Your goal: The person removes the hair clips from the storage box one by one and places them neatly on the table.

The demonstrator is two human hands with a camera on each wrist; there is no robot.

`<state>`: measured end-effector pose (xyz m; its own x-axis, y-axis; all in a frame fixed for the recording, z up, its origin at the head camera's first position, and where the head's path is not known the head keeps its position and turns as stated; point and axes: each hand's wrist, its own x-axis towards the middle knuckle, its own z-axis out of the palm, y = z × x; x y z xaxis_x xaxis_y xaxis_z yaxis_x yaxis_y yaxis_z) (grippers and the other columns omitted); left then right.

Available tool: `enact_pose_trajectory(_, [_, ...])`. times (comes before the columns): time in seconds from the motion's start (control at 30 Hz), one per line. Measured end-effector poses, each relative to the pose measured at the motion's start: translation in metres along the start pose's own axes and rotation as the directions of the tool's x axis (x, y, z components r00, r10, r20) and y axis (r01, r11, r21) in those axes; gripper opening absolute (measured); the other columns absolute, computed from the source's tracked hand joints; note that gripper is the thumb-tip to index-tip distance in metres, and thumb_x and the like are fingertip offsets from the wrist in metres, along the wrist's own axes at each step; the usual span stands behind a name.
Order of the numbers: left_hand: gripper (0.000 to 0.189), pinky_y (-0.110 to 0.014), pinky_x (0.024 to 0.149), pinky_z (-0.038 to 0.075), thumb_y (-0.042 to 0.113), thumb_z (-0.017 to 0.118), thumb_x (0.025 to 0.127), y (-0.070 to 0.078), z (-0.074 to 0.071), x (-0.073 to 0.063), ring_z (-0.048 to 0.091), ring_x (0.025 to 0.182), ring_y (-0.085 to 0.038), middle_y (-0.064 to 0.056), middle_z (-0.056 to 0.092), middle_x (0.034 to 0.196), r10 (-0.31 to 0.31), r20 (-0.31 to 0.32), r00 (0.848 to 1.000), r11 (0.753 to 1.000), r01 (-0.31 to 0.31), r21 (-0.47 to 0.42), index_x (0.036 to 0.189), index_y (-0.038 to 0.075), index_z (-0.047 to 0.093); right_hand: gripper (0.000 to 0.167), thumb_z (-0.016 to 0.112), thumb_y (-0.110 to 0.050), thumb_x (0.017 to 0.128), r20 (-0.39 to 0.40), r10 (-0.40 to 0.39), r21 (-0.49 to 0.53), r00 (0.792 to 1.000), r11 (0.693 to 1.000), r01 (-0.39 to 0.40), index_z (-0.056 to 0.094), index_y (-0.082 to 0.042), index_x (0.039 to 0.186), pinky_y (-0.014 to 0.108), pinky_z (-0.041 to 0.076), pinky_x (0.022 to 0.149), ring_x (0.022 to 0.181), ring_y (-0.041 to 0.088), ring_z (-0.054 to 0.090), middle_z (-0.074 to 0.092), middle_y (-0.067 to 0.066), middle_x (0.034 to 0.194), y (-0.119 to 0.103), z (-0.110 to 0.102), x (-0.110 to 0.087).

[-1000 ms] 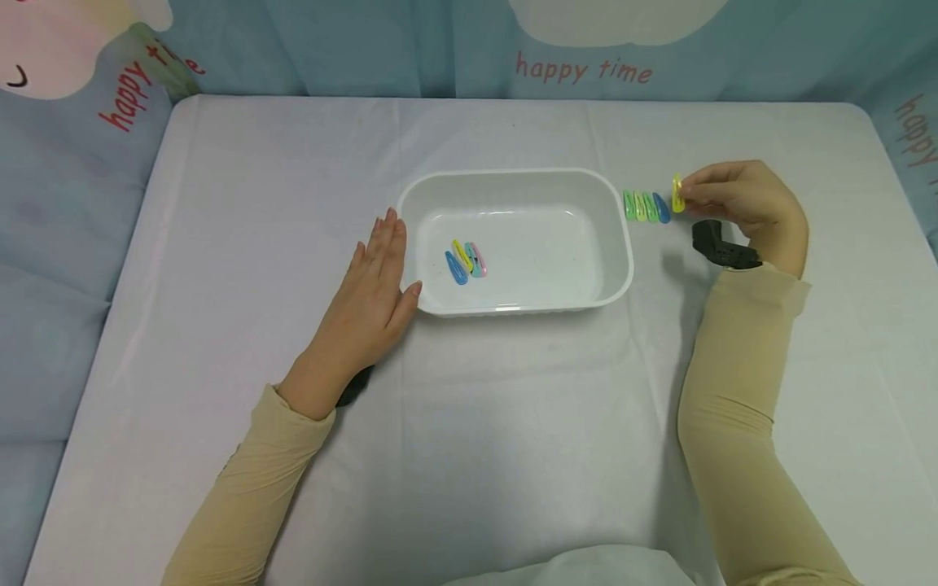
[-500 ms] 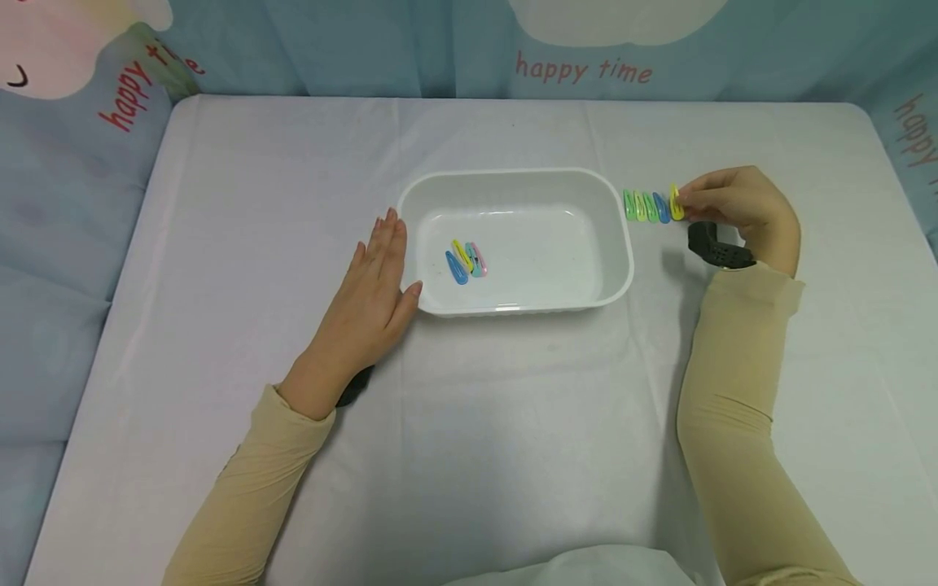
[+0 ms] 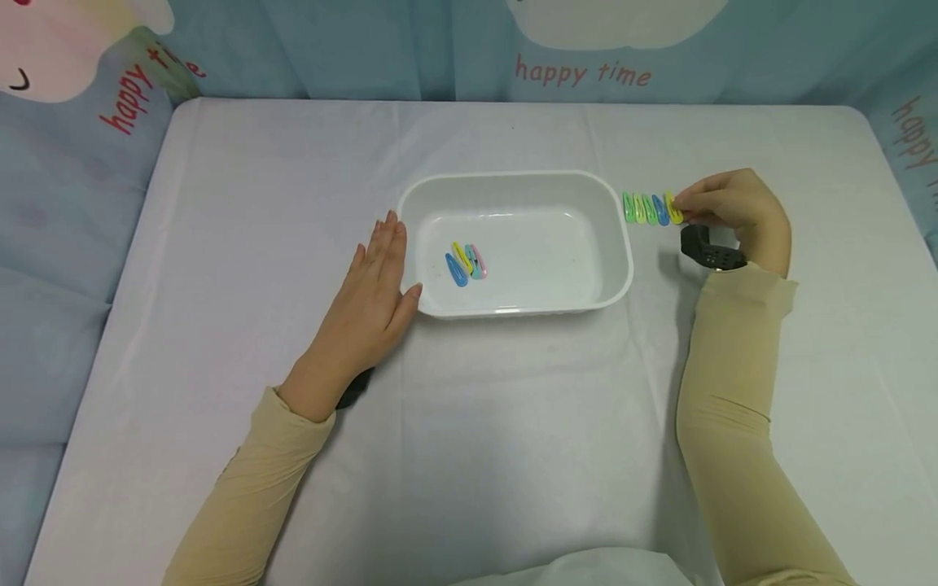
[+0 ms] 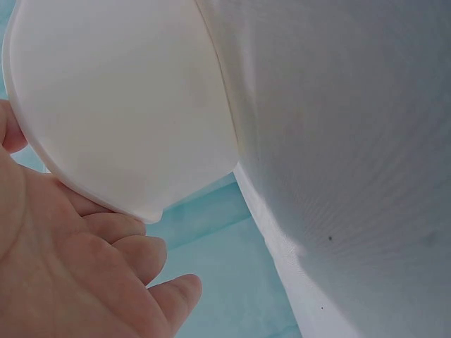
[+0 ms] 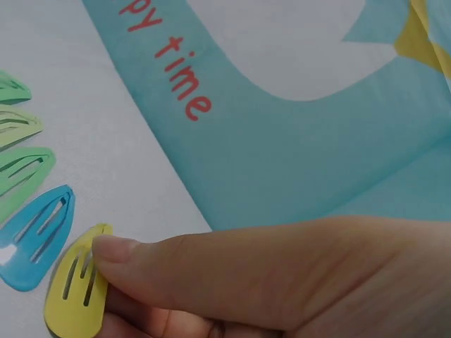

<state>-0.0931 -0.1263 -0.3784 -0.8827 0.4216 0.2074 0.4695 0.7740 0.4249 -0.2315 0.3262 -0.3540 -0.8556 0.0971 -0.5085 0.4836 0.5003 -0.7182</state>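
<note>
My right hand (image 3: pixel 740 210) pinches a yellow snap hair clip (image 5: pixel 76 292) between thumb and fingers, right beside a blue hair clip (image 5: pixel 39 236). That blue clip ends a row with several green and yellow-green clips (image 3: pixel 640 208) lying side by side on the table, just right of the white dish. The dish (image 3: pixel 513 312) is rectangular with rounded corners. My left hand (image 3: pixel 366 297) lies with straight fingers against its left rim; the left wrist view shows the palm and fingers at the dish's outer wall (image 4: pixel 120 105). Inside the dish, toward its left, rest several blue, yellow and pink hair clips (image 3: pixel 458 268).
A white cloth (image 3: pixel 513 423) covers the table. Light-blue printed curtains (image 3: pixel 352 49) with red lettering stand along the back and sides. Black wrist devices sit under both wrists, the right one (image 3: pixel 709 248) close to the table near the row of clips.
My right hand has moved left and slightly down with the yellow clip, bringing it from apart to right beside the blue clip at the row's end. My left hand has stayed still.
</note>
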Motion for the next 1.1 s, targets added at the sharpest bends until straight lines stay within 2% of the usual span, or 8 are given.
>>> enact_pose_trajectory(0.27, [0.066,-0.052,0.111,0.011,0.024,0.041,0.099,0.000,0.001,0.000,0.005,0.143,-0.029,-0.018,0.003,0.156,0.001,-0.006,1.000,1.000,-0.001,0.004,0.148,-0.007,0.010,0.018,0.070,-0.020,0.086,0.003,0.004,-0.034,1.000,0.999,-0.004,0.073,-0.021,0.068,0.019,0.050,0.059,0.063,0.006,0.062,0.065,-0.010,0.069,0.002,-0.002,0.001])
enact_pose_trajectory(0.53, [0.066,-0.052,0.111,0.011,0.024,0.041,0.099,0.000,0.001,0.000,0.004,0.143,-0.029,-0.018,0.003,0.156,-0.001,-0.001,1.000,1.000,0.001,0.007,0.148,-0.008,0.010,0.013,0.071,-0.026,0.085,0.031,0.015,-0.064,0.999,0.998,-0.013,0.073,-0.024,0.072,0.019,0.048,0.061,0.066,0.006,0.063,0.067,-0.010,0.071,0.003,-0.005,-0.004])
enact_pose_trajectory(0.83, [0.066,-0.052,0.112,0.010,0.025,0.040,0.099,0.001,0.002,-0.003,0.001,0.144,-0.026,-0.018,0.002,0.156,-0.015,0.019,1.000,1.000,0.015,0.007,0.148,-0.007,0.009,0.016,0.067,-0.019,0.089,0.096,-0.007,-0.016,0.995,1.000,0.008,0.075,-0.022,0.075,0.017,0.050,0.064,0.070,0.005,0.065,0.068,-0.010,0.074,0.007,-0.006,-0.009])
enact_pose_trajectory(1.1, [0.066,-0.052,0.111,0.011,0.025,0.040,0.099,0.000,0.000,-0.002,0.003,0.144,-0.027,-0.017,0.002,0.156,-0.005,0.003,1.000,1.000,0.005,0.014,0.148,-0.006,0.009,0.013,0.071,-0.023,0.085,0.055,0.020,0.006,0.998,1.000,-0.020,0.074,-0.024,0.072,0.016,0.048,0.063,0.069,0.002,0.065,0.069,-0.010,0.071,0.007,-0.010,-0.012])
